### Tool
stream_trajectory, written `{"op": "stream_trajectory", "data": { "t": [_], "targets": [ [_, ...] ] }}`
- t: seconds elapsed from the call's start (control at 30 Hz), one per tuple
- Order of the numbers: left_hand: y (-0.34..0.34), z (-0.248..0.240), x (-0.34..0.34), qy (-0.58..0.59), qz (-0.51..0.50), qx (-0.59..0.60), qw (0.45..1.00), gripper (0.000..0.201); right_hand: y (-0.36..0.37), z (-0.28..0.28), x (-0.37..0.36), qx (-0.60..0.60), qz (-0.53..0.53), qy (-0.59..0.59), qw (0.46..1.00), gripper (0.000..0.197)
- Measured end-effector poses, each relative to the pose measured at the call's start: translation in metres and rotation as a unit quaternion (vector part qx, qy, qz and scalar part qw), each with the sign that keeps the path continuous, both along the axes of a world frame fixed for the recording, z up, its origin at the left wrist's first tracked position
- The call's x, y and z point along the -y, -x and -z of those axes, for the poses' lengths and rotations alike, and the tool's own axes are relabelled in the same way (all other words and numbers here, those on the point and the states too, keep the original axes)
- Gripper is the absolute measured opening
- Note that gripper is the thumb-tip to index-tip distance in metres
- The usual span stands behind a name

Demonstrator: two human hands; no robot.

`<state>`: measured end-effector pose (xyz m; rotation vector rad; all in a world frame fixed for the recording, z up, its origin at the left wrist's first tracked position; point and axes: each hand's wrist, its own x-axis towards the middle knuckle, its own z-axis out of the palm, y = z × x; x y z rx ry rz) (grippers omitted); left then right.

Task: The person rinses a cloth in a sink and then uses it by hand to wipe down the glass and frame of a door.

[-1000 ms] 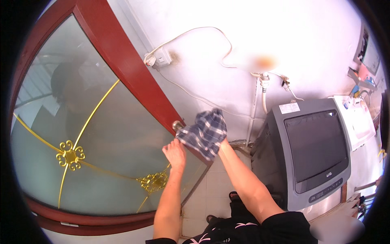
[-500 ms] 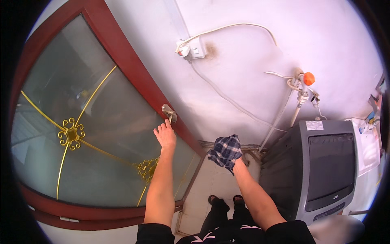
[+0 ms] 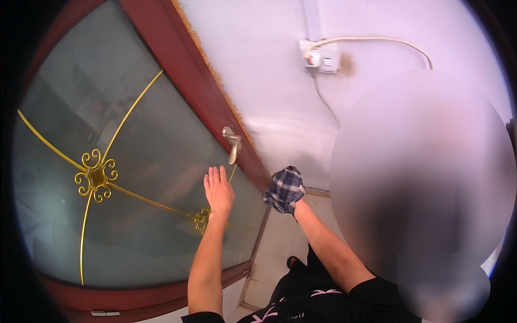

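Observation:
My left hand (image 3: 218, 189) is raised in front of the door's frosted glass (image 3: 145, 145), fingers stretched out and close together. Whether its palm touches the glass I cannot tell. Just above the fingertips is a silvery lever handle (image 3: 232, 144), mounted on the dark red door frame (image 3: 186, 70). My right hand (image 3: 298, 206) holds a dark blue and white plaid cloth (image 3: 285, 187), bunched over the fingers, near the door's free edge. The cloth hides most of that hand.
Gold scrollwork (image 3: 97, 175) decorates the glass. A white wall socket (image 3: 326, 58) with a plug and cables is on the pale wall (image 3: 258, 70). Light tiles (image 3: 273, 237) cover the floor. A large blurred patch hides the right side.
My left hand has come off the lever handle and straightened its fingers below it. The plaid cloth in my right hand is nearer the door's edge. The view has shifted.

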<state>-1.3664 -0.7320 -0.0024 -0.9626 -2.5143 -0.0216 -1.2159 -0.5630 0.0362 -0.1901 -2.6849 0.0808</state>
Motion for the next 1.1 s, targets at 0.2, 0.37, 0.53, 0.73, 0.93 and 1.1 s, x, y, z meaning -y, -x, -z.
{"op": "stream_trajectory", "data": {
  "t": [0.2, 0.37, 0.53, 0.73, 0.93, 1.1],
  "targets": [
    [-0.005, -0.007, 0.009, 0.013, 0.052, 0.01, 0.998, 0.041, 0.116, 0.044, -0.025, -0.222, 0.001, 0.297, 0.929, 0.009],
    [-0.007, -0.03, 0.003, 0.005, 0.04, 0.064, 0.997, 0.041, 0.228, -0.044, -0.054, -0.318, -0.351, 0.846, 0.244, 0.023],
    [0.006, -0.1, -0.05, -0.27, 0.053, 0.135, 0.952, 0.047, 0.263, -0.187, -0.037, -0.367, -0.301, 0.63, 0.614, 0.038],
    [0.034, -0.186, -0.106, -0.333, 0.17, -0.063, 0.925, 0.048, 0.289, -0.115, -0.041, -0.353, -0.266, 0.365, 0.819, 0.052],
    [0.067, -0.191, -0.124, -0.369, 0.155, 0.067, 0.914, 0.041, 0.237, -0.064, -0.056, -0.157, -0.239, 0.561, 0.777, 0.048],
    [0.076, -0.185, -0.124, -0.49, 0.147, 0.079, 0.855, 0.039, 0.264, -0.12, -0.061, -0.32, -0.292, 0.314, 0.845, 0.04]
  ]
}}
